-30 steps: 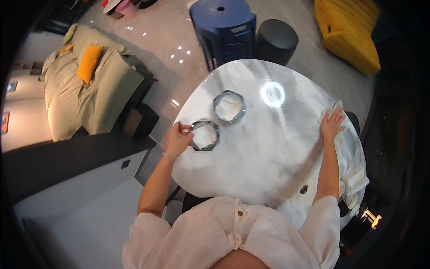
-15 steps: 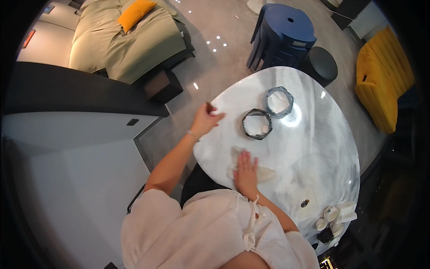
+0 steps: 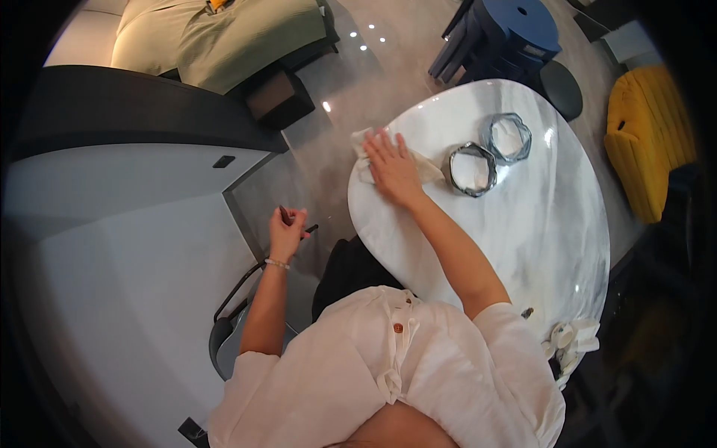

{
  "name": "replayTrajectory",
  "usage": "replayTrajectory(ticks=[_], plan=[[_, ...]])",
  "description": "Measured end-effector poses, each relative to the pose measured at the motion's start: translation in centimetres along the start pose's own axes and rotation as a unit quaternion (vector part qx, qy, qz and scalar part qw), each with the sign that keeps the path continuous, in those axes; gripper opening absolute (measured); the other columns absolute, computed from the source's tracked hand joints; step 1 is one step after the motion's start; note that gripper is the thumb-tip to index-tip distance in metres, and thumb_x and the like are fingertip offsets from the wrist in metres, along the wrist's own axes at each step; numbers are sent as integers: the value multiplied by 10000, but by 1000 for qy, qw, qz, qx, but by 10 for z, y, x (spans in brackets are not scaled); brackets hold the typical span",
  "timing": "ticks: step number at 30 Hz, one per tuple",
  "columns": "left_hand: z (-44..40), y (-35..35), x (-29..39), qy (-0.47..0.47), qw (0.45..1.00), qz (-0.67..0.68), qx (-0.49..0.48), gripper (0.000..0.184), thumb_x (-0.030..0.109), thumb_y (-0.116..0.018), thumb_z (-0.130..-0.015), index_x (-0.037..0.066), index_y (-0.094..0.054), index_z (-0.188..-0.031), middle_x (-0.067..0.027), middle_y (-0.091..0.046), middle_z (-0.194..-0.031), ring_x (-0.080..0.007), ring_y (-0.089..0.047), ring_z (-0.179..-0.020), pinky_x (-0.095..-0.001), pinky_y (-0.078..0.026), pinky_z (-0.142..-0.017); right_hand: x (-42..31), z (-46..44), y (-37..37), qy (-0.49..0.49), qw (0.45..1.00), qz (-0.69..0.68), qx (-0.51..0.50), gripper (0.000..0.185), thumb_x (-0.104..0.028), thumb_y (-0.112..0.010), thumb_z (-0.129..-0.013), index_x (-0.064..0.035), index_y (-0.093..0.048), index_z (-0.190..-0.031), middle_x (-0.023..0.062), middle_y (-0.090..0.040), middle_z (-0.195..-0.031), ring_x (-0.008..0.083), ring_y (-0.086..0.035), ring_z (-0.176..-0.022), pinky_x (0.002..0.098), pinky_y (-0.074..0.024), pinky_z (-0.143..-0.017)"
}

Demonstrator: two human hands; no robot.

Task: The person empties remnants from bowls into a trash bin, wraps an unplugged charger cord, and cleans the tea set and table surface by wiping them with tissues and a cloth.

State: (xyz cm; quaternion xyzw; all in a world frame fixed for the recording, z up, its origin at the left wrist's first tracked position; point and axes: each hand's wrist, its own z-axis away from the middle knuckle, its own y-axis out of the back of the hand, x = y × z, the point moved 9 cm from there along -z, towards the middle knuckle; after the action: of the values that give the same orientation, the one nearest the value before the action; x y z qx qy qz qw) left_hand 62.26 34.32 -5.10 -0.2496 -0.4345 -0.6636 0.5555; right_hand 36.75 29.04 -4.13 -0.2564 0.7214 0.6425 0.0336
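Note:
My right hand (image 3: 393, 170) lies flat with its fingers spread on a cream cloth (image 3: 424, 169) at the left edge of the marble-patterned table (image 3: 418, 231). Part of the cloth reaches the rim beyond my fingertips. My left hand (image 3: 287, 237) is off the table to the left, above the floor and near a chair armrest (image 3: 312, 228). Its fingers are curled, and a small dark shape shows between them that I cannot make out. To the right of my right hand stand a dark-rimmed faceted container (image 3: 494, 178) and a blue-grey one (image 3: 528, 142), both with white linings.
White cups (image 3: 562, 334) and small items cluster at the table's near right edge, with a small dark object (image 3: 527, 313) nearby. Stacked blue stools (image 3: 515, 33) and a dark round stool (image 3: 562, 89) stand beyond the table. A yellow sofa (image 3: 646, 142) is at the right.
My right hand and the cloth have moved forward and left to the table's edge. My left hand has drawn back off the table. The view has shifted.

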Motion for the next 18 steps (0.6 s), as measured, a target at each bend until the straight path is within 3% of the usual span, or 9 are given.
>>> replayTrajectory(ticks=[2, 4, 8, 10, 11, 12, 14, 15, 18], plan=[[-1, -2, 2, -16, 1000, 11, -8, 263, 155, -658, -815, 79, -408, -786, -43, -541, -795, -120, -547, -646, -260, -500, -471, -17, 16, -6, 17, 1000, -7, -20, 445, -159, -412, -875, -78, -408, -1313, 66, -314, -1440, 245, -221, -1358, 487, -95, -1106], [-4, -11, 11, -38, 999, 21, -23, 261, 151, -656, -817, 85, -406, -783, -41, -542, -797, -118, -545, -645, -254, -493, -466, -49, 47, -12, 101, 992, -58, -52, 435, -153, -406, -868, -118, -431, -1301, 41, -312, -1443, 237, -216, -1361, 495, -88, -1108], [0, -53, 32, -69, 994, 9, -80, 275, 148, -664, -813, 91, -401, -757, -24, -527, -752, -99, -518, -611, -230, -437, -444, -81, 131, -10, 126, 980, -124, -96, 425, -176, -412, -868, -176, -447, -1292, -18, -294, -1450, 224, -186, -1369, 509, -83, -1116], [-1, -75, 39, -135, 985, -60, -92, 254, 187, -678, -807, 36, -474, -795, -13, -513, -707, -82, -499, -596, -246, -428, -504, -94, 179, 4, 141, 975, -82, -151, 421, -191, -444, -867, -180, -453, -1288, -29, -278, -1456, 229, -182, -1369, 521, -91, -1113], [4, -89, 45, -169, 973, -135, -79, 262, 172, -682, -773, 9, -479, -804, -61, -517, -726, -166, -513, -633, -307, -423, -589, -94, 201, 7, 121, 979, -72, -146, 421, -191, -444, -867, -180, -453, -1288, -29, -278, -1456, 229, -182, -1369, 521, -91, -1113], [8, -108, 44, -178, 970, -135, -96, 262, 172, -682, -773, 9, -479, -804, -61, -517, -726, -166, -513, -633, -307, -423, -589, -91, 226, 10, 103, 986, -46, -120, 447, -213, -472, -858, -186, -436, -1302, -30, -268, -1460, 232, -179, -1370, 525, -95, -1110], [30, -151, 64, -362, 881, -298, -59, 256, 134, -651, -731, -19, -470, -825, -144, -509, -798, -289, -521, -745, -380, -429, -676, -86, 266, 25, 70, 993, -13, -90, 477, -236, -499, -849, -193, -420, -1317, -30, -257, -1464, 234, -175, -1371, 529, -99, -1107], [44, -177, 67, -336, 891, -289, -95, 246, 103, -602, -707, -36, -463, -854, -217, -487, -886, -377, -487, -847, -419, -409, -756, -78, 285, 34, 27, 995, -27, -96, 527, -263, -528, -833, -198, -393, -1337, -29, -250, -1467, 235, -175, -1371, 531, -98, -1104], [64, -245, 61, -370, 860, -325, -136, 290, 83, -584, -719, -50, -443, -936, -242, -467, -958, -396, -488, -887, -427, -418, -804, -64, 341, 47, -59, 993, -39, -99, 657, -303, -591, -792, -228, -318, -1385, -25, -230, -1475, 236, -170, -1373, 536, -105, -1097]])
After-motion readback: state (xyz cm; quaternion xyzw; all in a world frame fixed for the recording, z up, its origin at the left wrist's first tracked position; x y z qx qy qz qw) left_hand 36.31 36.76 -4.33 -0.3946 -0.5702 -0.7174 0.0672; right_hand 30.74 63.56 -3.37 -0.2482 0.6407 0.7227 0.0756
